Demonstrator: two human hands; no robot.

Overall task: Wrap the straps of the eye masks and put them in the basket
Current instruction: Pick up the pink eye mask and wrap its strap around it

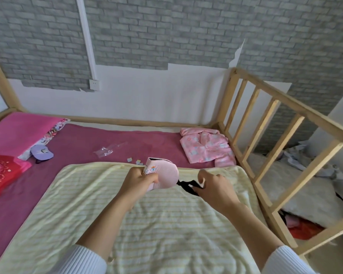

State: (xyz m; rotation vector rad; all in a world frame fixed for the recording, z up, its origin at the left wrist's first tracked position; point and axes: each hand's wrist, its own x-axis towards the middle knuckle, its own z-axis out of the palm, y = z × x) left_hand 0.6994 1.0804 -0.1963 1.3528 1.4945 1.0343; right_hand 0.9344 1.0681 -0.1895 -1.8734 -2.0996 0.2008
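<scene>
My left hand point(140, 180) grips a pink eye mask point(165, 174) by its left end, holding it above the yellow striped blanket point(156, 224). The mask's black strap point(187, 185) stretches out to the right, pinched in my right hand point(212, 185). A second eye mask, purple point(41, 151), lies on the magenta sheet at the left, beside the pillow. No basket is in view.
Pink pyjamas point(205, 147) lie folded at the far right of the bed. A clear plastic wrapper point(107, 150) and small paper bits point(134, 160) lie on the sheet. A pink pillow point(18, 131) sits at left. A wooden rail point(275, 135) bounds the right side.
</scene>
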